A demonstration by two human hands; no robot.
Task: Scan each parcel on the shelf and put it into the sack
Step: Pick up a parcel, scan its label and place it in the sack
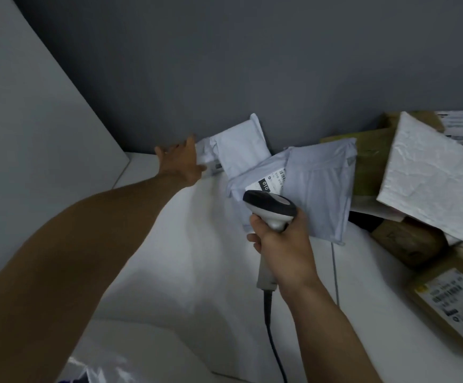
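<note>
While the right hand [282, 250] is clamped round the scanner [271, 208], the left hand [180, 161] is nearer to the small white parcel [238, 147] at the back edge of the shelf [197, 244]. Its fingers, stretched and apart, touch the parcel's left end. The smooth plastic parcel runs rightward from them and leans on the wall.

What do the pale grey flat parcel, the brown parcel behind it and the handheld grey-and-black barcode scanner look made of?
The pale grey flat parcel: thin plastic film, probably a poly mailer; soft creases, slight sheen.
The brown parcel: likely cardboard or kraft paper; matte, dull, blurred.
The handheld grey-and-black barcode scanner: moulded hard plastic; smooth, rounded head.
</note>
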